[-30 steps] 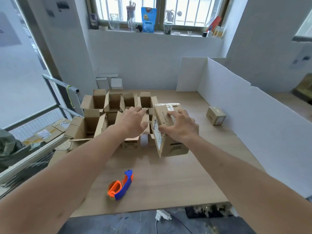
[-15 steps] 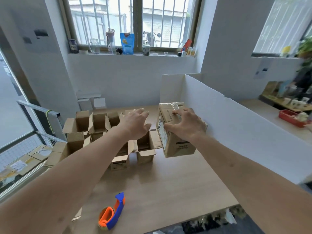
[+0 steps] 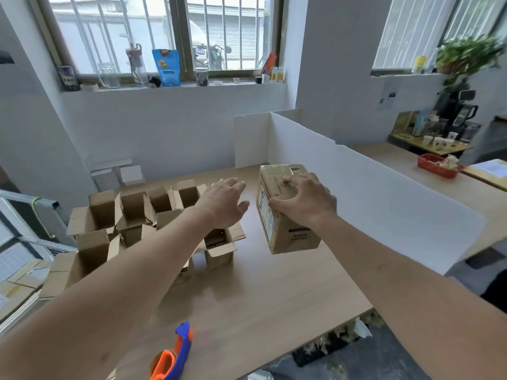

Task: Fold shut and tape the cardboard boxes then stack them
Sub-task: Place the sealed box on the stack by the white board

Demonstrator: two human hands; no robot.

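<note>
From the head camera, the right hand [image 3: 303, 204] has carried the taped box [image 3: 285, 212] up and away from the cluster of open boxes [image 3: 142, 215] toward the white divider [image 3: 384, 193], further right than half a second ago; its grip is clamped over the top and near face of the box, fingers spread and curled, and the box looks tilted and clear of the surface [image 3: 260, 292], though I cannot tell for sure whether its far bottom edge touches. The left hand [image 3: 223, 204] has let go and hangs just left of that grip, fingers straight and apart, holding nothing, above the nearest open box. The tape gun [image 3: 172, 355] lies well behind both hands at the near edge, untouched. The view has also swung up and right, so the small box seen a second ago by the divider is now hidden behind the held one. My guess is that one box is finished and is headed for the stack beside the divider, while the open ones to the left still need folding and taping.
</note>
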